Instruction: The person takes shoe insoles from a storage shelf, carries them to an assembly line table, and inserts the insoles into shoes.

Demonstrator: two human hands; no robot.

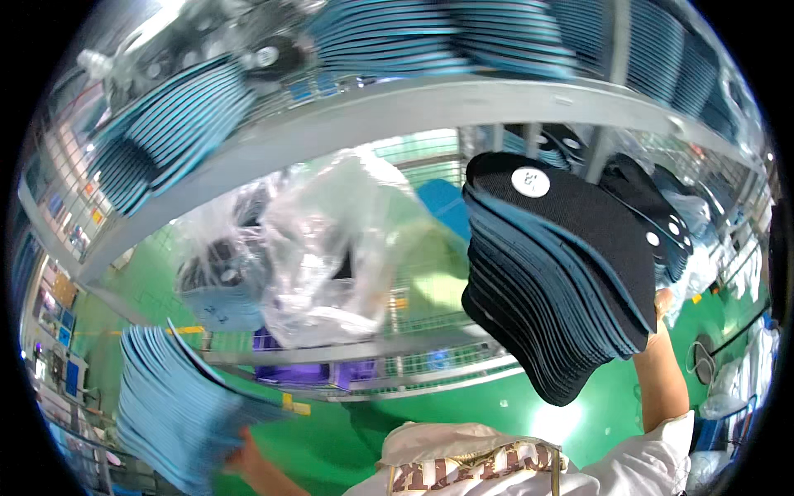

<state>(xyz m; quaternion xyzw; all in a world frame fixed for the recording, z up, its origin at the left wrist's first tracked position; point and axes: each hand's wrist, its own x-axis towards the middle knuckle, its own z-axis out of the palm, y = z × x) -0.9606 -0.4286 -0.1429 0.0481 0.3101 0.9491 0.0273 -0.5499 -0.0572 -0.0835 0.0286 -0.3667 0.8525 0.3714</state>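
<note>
A thick stack of black insoles (571, 240) with blue-grey edges hangs in front of the shelf rack at right. My right hand (663, 307) grips its right end, the thumb showing and most fingers hidden behind the stack. A round white sticker (530, 182) sits on the top insole. At lower left, my left hand (241, 455) is closed on the end of a stack of light blue insoles (169, 405), which fans out slightly at its upper end. This hand is partly blurred, its fingers mostly hidden by the stack.
A grey metal rack (430, 106) curves across the view. More blue insole stacks (380, 41) fill its upper shelf. Clear plastic bags (327, 248), some with insoles inside, rest lower down above a purple crate (310, 372). Black insoles (641, 194) stand behind at right, over the green floor (480, 413).
</note>
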